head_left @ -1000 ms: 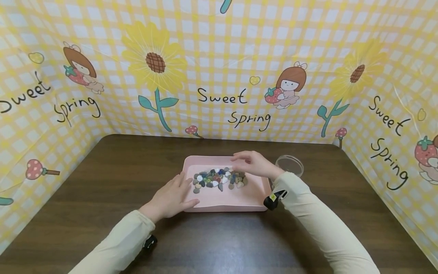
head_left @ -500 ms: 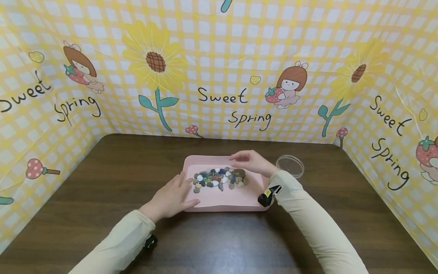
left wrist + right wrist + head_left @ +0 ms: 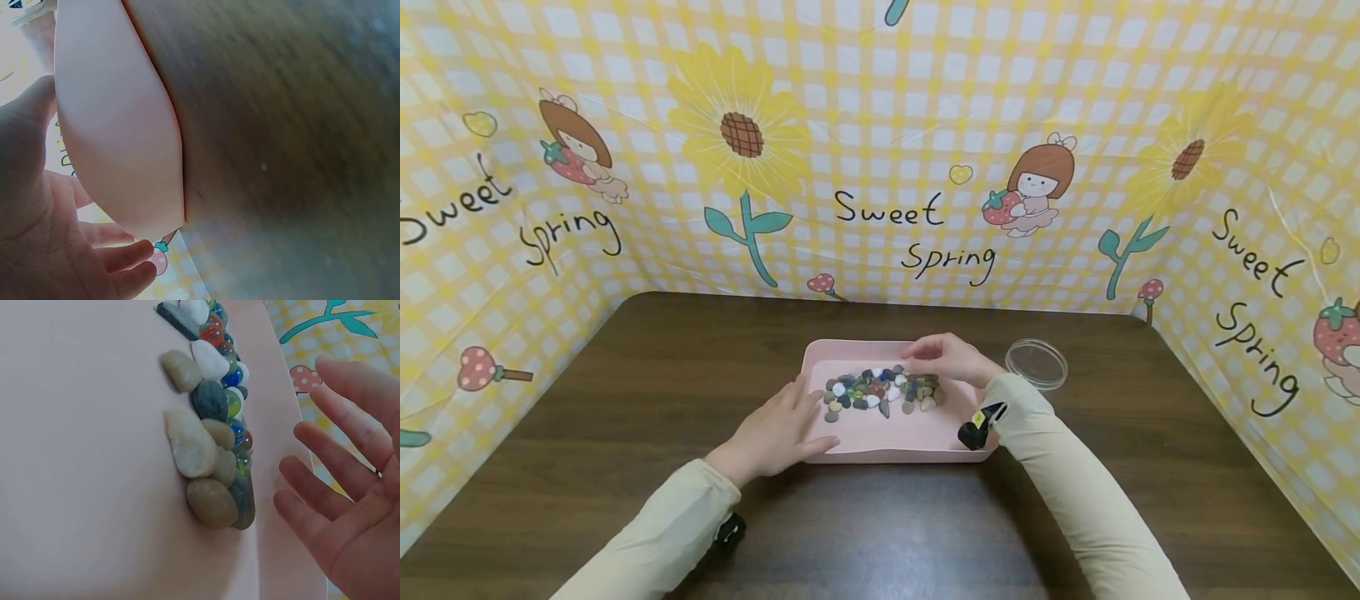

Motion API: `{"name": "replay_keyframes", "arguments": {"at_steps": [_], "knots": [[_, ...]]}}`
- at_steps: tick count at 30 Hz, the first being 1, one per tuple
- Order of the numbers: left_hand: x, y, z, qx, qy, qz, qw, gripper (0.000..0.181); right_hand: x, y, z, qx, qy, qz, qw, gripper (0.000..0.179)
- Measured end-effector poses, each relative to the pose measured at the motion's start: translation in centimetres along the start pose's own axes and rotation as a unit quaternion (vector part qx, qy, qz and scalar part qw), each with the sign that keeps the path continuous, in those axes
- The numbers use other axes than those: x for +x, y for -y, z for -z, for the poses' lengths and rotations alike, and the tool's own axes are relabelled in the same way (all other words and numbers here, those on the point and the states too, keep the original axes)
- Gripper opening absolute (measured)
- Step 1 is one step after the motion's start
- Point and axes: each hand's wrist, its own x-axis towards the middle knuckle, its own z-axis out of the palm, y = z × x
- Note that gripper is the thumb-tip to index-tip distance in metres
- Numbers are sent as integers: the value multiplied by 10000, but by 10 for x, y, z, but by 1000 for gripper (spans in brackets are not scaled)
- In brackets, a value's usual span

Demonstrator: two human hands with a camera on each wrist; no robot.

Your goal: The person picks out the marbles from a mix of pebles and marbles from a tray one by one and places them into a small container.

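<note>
A pink tray [image 3: 887,435] sits on the table, with pebbles and glass marbles [image 3: 880,392] gathered in a band inside it. My left hand [image 3: 772,433] rests on the tray's left side, fingers spread along the rim and thumb over the front edge; in the left wrist view its fingers lie against the outer wall. Over the tray's back right part is my right hand [image 3: 951,358]. The right wrist view shows that hand's fingers extended and apart, holding nothing, beside beige pebbles [image 3: 212,503], a white pebble [image 3: 210,360] and a blue marble [image 3: 233,376].
A round clear plastic dish or lid [image 3: 1036,363] lies on the table right of the tray. The dark wooden table [image 3: 880,533] is enclosed by a yellow checked cloth [image 3: 880,125] at the back and sides.
My right hand and forearm have shifted slightly left over the tray's back part, uncovering some pebbles on the right. The left hand and the tray have stayed put.
</note>
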Motion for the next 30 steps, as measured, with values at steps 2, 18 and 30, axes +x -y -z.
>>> {"name": "replay_keyframes", "arguments": {"at_steps": [2, 18, 30], "knots": [[0, 0, 0, 3, 5, 1, 10000, 76, 1, -1, -1, -119, -45, -90, 9999, 29], [0, -1, 1, -64, 91, 76, 9999, 77, 5, -9, -11, -259, 172, 100, 9995, 19], [-2, 0, 0, -84, 105, 95, 9999, 79, 6, -9, -16, -542, 284, 344, 9975, 14]]}}
